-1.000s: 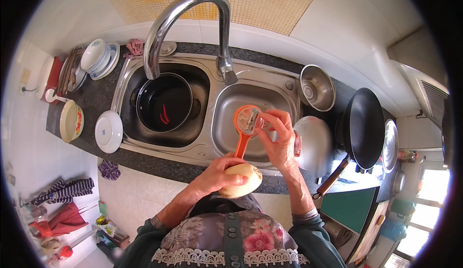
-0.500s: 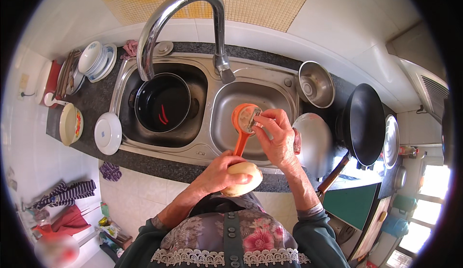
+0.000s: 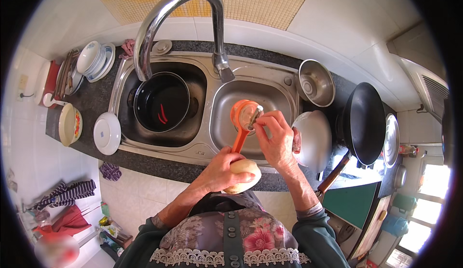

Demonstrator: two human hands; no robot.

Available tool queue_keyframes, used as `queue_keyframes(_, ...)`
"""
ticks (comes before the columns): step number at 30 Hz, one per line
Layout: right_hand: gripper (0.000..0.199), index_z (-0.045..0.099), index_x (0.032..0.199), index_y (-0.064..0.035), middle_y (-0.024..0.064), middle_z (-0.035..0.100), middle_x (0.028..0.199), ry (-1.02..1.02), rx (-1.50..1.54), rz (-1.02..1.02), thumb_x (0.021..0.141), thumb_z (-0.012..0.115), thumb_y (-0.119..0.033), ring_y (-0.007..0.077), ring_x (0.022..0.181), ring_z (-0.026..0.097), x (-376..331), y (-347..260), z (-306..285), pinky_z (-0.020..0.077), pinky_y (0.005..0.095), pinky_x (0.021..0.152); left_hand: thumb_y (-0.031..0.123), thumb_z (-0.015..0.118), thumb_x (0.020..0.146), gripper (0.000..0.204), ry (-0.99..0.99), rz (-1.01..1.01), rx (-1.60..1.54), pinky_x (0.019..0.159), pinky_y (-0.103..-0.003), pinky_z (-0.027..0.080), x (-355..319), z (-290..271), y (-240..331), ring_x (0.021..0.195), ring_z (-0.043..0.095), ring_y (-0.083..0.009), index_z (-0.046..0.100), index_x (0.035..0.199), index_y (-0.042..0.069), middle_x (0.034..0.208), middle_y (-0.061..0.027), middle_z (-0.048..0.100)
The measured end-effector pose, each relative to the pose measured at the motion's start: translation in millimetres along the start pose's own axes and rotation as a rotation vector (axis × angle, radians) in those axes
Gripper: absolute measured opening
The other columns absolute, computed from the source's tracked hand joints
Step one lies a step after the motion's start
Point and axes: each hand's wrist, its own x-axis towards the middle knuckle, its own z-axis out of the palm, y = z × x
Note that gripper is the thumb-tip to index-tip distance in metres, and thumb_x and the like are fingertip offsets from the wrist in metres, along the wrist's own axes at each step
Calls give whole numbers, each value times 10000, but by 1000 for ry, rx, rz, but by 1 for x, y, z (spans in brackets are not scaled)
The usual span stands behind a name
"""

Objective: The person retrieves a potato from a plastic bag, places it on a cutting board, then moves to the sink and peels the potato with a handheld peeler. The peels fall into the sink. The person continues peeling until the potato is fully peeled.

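Note:
Over the right sink basin (image 3: 226, 137) is an orange peeler (image 3: 237, 145), with a rounded, cup-like head and a metal blade part (image 3: 255, 115) on its right side. My left hand (image 3: 217, 171) is closed around the lower end of its handle. The same hand holds a pale, oval, peeled vegetable (image 3: 246, 172) against the palm, above the counter's front edge. My right hand (image 3: 276, 140) pinches the metal blade part between thumb and fingertips. Whether anything small sits between those fingertips is hidden.
A black pot (image 3: 166, 87) with red strips inside stands in the left basin, under the curved faucet (image 3: 218, 31). Right of the sink are a steel bowl (image 3: 316, 84), a round metal lid (image 3: 313, 145) and a black wok (image 3: 365, 123). A white plate (image 3: 107, 134) leans at the left.
My right fingers and the metal part shift slightly, and the blade looks turned at a different angle. The left hand, with the handle and the vegetable, moves slightly up.

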Motion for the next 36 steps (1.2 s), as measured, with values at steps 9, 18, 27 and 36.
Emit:
queue_keyframes(9, 151, 492, 745, -44, 98, 524, 754, -146, -106, 13, 681, 623, -4, 301, 662, 563, 6, 6, -1, 462, 381, 552, 387, 736, 659, 556, 22, 5, 52, 919, -391, 395, 2, 4, -3, 1040, 498, -338, 607, 1006, -27, 1106, -217, 466)
queue_keyframes(18, 136, 496, 761, -36, 112, 539, 746, -93, -13, 109, 706, 617, -5, 315, 633, 571, 17, 11, -8, 465, 382, 536, 382, 741, 651, 560, 23, 14, 39, 915, -391, 397, 1, 5, -4, 1031, 503, -339, 608, 1008, -28, 1101, -215, 467)
queue_keyframes(27, 83, 556, 804, -44, 95, 565, 789, -164, 56, 194, 748, 609, -13, 270, 688, 596, 10, 7, -12, 481, 337, 603, 378, 741, 649, 576, 16, -36, -24, 933, -379, 383, 0, 7, -8, 1063, 488, -330, 599, 1024, -35, 1124, -209, 459)
queue_keyframes(36, 93, 607, 938, -15, 26, 580, 777, 44, 446, 330, 863, 560, -46, 87, 690, 535, -11, 42, -1, 430, 208, 633, 320, 708, 683, 518, -73, -22, -323, 898, -327, 403, 6, 1, -20, 1024, 515, -226, 588, 1030, -46, 1096, -149, 499)
